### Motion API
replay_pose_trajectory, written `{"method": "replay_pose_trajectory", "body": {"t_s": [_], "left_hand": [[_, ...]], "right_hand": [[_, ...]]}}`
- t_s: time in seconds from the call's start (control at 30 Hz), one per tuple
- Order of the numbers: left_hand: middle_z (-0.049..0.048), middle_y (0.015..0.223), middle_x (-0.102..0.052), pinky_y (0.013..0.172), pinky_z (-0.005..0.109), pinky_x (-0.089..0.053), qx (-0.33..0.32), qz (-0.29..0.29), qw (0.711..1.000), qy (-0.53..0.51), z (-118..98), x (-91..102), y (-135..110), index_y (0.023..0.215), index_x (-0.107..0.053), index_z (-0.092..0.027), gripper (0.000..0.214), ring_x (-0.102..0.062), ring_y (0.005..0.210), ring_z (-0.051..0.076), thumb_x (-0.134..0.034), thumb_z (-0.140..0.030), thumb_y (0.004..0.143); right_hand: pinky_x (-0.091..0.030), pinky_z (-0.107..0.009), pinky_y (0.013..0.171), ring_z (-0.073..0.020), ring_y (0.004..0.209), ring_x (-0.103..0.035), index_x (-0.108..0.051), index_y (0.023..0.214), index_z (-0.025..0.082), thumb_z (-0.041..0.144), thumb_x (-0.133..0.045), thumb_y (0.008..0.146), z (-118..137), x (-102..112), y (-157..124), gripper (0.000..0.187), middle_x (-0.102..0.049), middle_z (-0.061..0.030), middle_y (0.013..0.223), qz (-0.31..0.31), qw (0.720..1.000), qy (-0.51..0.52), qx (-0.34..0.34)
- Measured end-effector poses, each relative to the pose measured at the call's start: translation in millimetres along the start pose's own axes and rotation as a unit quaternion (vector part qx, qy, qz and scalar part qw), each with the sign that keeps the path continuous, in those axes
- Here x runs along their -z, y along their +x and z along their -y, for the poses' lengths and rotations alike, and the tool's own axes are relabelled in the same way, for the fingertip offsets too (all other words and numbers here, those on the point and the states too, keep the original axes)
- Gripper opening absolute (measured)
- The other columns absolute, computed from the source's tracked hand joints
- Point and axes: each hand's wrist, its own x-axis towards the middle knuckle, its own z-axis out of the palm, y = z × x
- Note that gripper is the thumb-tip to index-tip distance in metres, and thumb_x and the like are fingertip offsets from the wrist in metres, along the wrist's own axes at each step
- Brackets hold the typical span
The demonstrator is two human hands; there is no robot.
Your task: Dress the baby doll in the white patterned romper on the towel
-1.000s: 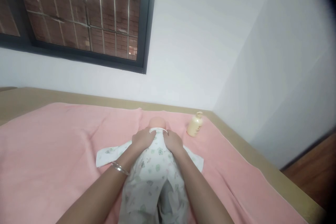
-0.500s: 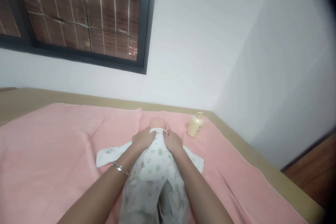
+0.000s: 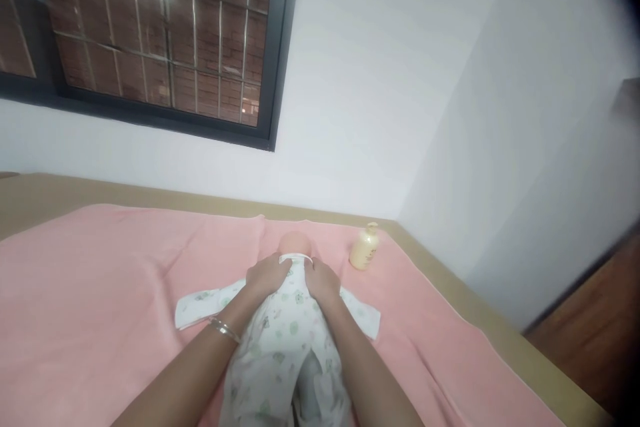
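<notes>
A baby doll lies on its back on a pink towel, its bare head pointing away from me. It wears a white romper with small green prints. My left hand rests on the doll's left shoulder, fingers curled over the romper's collar. My right hand does the same on the other shoulder. A silver bangle circles my left wrist. The romper's empty sleeves lie flat out to both sides.
A cream lotion bottle stands on the towel just right of the doll's head. The towel covers a tan bed set in a corner of white walls. A dark-framed window is up left. Wooden floor shows at right.
The view has shifted slightly, so everything sits a little lower and to the left. My hands keep the same hold at the romper's collar.
</notes>
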Motion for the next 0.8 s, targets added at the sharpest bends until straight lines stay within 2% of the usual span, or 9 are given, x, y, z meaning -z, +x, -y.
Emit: {"method": "replay_pose_trajectory", "body": {"t_s": [0.1,0.2,0.33,0.5,0.6,0.67,0.73,0.8], "left_hand": [[0.0086,0.104,-0.064,0.073,0.037,-0.041,0.002,0.000,1.000,0.007,-0.5,-0.9,-0.3,0.105,-0.057,-0.024,0.054,-0.058,0.093,0.028,-0.025,-0.060,0.081],[0.0082,0.104,-0.064,0.075,0.038,-0.040,0.004,-0.027,1.000,0.012,-0.8,-2.9,-2.6,0.105,-0.057,-0.024,0.050,-0.058,0.094,0.028,-0.026,-0.056,0.082],[0.0071,0.098,-0.065,0.073,0.037,-0.040,-0.007,-0.074,0.997,0.003,2.7,-5.2,-8.2,0.093,-0.058,-0.023,0.045,-0.058,0.089,0.027,-0.028,-0.055,0.083],[0.0079,0.093,-0.064,0.071,0.035,-0.041,-0.008,-0.101,0.995,-0.015,11.0,-6.8,-9.8,0.084,-0.058,-0.021,0.045,-0.059,0.085,0.025,-0.031,-0.057,0.083],[0.0083,0.097,-0.063,0.074,0.035,-0.042,-0.014,-0.120,0.992,-0.027,10.1,-4.4,-9.4,0.091,-0.058,-0.020,0.040,-0.058,0.089,0.025,-0.034,-0.051,0.083],[0.0107,0.111,-0.059,0.085,0.037,-0.040,-0.037,-0.169,0.985,-0.018,4.5,-0.9,-14.0,0.108,-0.054,-0.017,0.040,-0.053,0.102,0.026,-0.040,-0.043,0.082],[0.0122,0.119,-0.054,0.095,0.040,-0.034,-0.096,-0.215,0.972,0.008,-5.0,1.5,-26.4,0.119,-0.049,-0.014,0.044,-0.046,0.112,0.027,-0.043,-0.033,0.079],[0.0111,0.117,-0.055,0.098,0.041,-0.032,-0.193,-0.216,0.957,0.030,-16.6,-1.5,-47.0,0.114,-0.053,-0.017,0.038,-0.046,0.112,0.027,-0.042,-0.027,0.079]], "right_hand": [[-0.042,-0.034,0.073,-0.0234,0.090,-0.058,-0.058,0.101,0.019,0.048,-0.009,0.092,-1.5,-3.7,-0.3,0.058,-0.063,-0.0100,0.099,-0.015,1.000,0.002,0.000],[-0.040,-0.031,0.069,-0.0215,0.083,-0.059,-0.059,0.090,0.020,0.046,-0.012,0.092,-5.4,-9.3,-1.9,0.055,-0.064,-0.0078,0.090,-0.056,0.998,0.012,0.002],[-0.038,-0.027,0.061,-0.0186,0.073,-0.057,-0.058,0.079,0.021,0.044,-0.016,0.092,-10.9,-16.1,-4.8,0.050,-0.063,-0.0048,0.078,-0.108,0.993,0.029,0.024],[-0.037,-0.025,0.058,-0.0169,0.068,-0.055,-0.056,0.074,0.022,0.042,-0.018,0.092,-15.4,-19.7,-5.2,0.047,-0.062,-0.0024,0.072,-0.145,0.987,0.055,0.052],[-0.037,-0.024,0.058,-0.0167,0.068,-0.056,-0.056,0.074,0.022,0.041,-0.019,0.092,-17.0,-18.6,-5.3,0.045,-0.062,-0.0019,0.072,-0.148,0.984,0.075,0.068],[-0.038,-0.025,0.059,-0.0167,0.069,-0.056,-0.057,0.074,0.022,0.040,-0.020,0.092,-17.6,-15.8,-5.8,0.044,-0.062,-0.0021,0.073,-0.145,0.983,0.086,0.076],[-0.040,-0.025,0.064,-0.0169,0.074,-0.057,-0.059,0.079,0.021,0.038,-0.023,0.092,-18.1,-10.8,-6.4,0.041,-0.063,-0.0028,0.078,-0.133,0.983,0.094,0.086],[-0.042,-0.025,0.074,-0.0172,0.086,-0.058,-0.060,0.093,0.021,0.035,-0.028,0.090,-18.5,-3.5,-7.4,0.036,-0.064,-0.0046,0.092,-0.123,0.983,0.098,0.099]]}}
